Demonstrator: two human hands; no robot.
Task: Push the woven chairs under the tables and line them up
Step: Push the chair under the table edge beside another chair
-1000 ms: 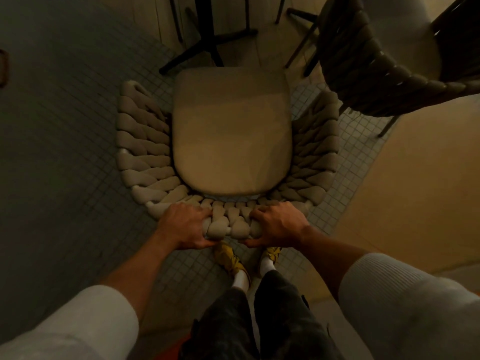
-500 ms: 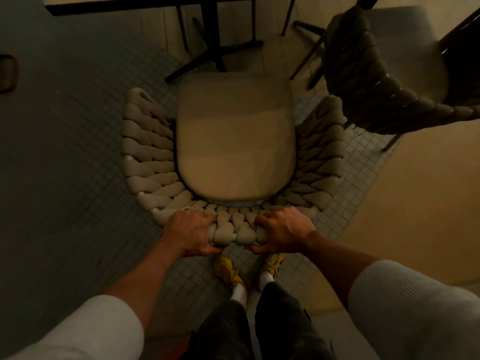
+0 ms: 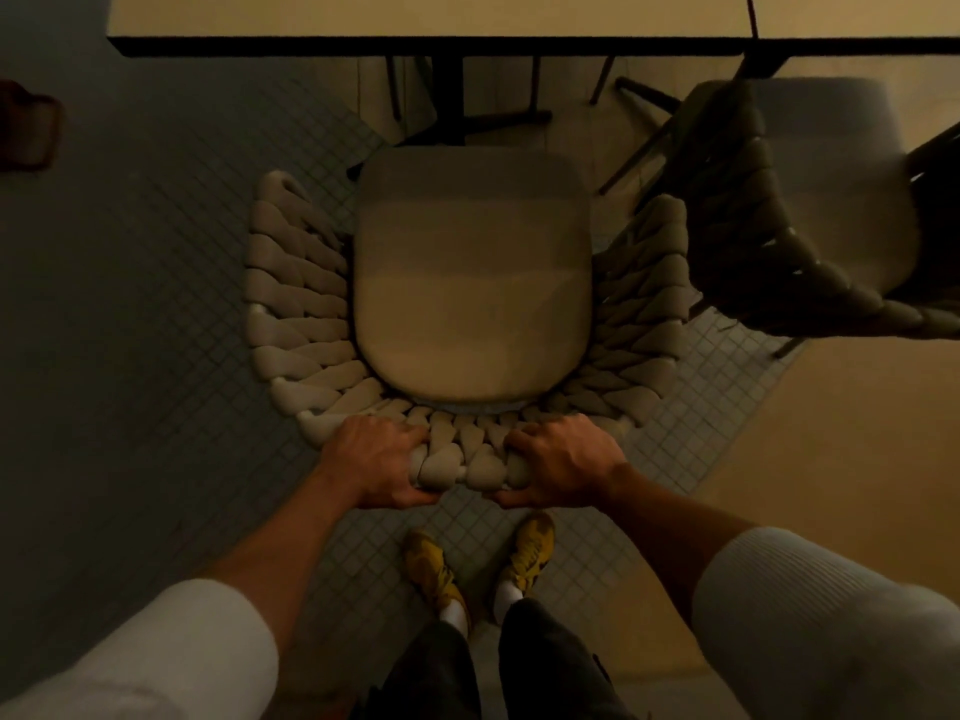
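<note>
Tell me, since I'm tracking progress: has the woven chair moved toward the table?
Cannot tell: the woven chair sits short of the table edge, but the camera tilted.

Both arms extended forward and down, pale sleeves pushed up to the forearms. Left hand [image 3: 377, 465] and right hand [image 3: 561, 466] set side by side, a small gap between them, knuckles up. Fingers of each curled over the top, thumbs hooked beneath; both closed in a firm grip.
</note>
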